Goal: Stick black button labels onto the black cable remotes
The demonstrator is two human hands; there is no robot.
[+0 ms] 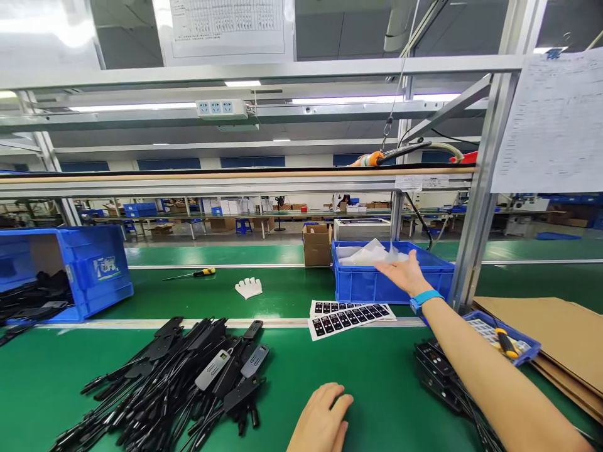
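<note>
A: Clear bags (372,253), head view: they lie piled in the blue bin (358,285), right of centre. My right hand (402,271) is stretched over the bin's near rim, fingers spread apart, fingertips at the edge of the pile; nothing gripped yet.

B: Left hand?

A: Left hand (321,419) at bottom centre, flat on the green mat (386,383), fingers loosely together, holding nothing.

B: Progress, as far as it shows?

A: Judged early. The heap of black parts (179,383) at lower left lies loose, none of it bagged. No bag is out of the bin.

B: Surroundings?

A: Two label sheets (348,317) lie just in front of the bin, under my forearm's path. Black trays (438,370) stacked at lower right, beside a small tray with a yellow-handled tool (507,343). White glove (249,287) and screwdriver (198,274) on the far belt, well apart. Second blue crate (94,270) at left.

B: Obstructions?

A: None over the bin; the upright frame post (475,232) stands just right of it.
</note>
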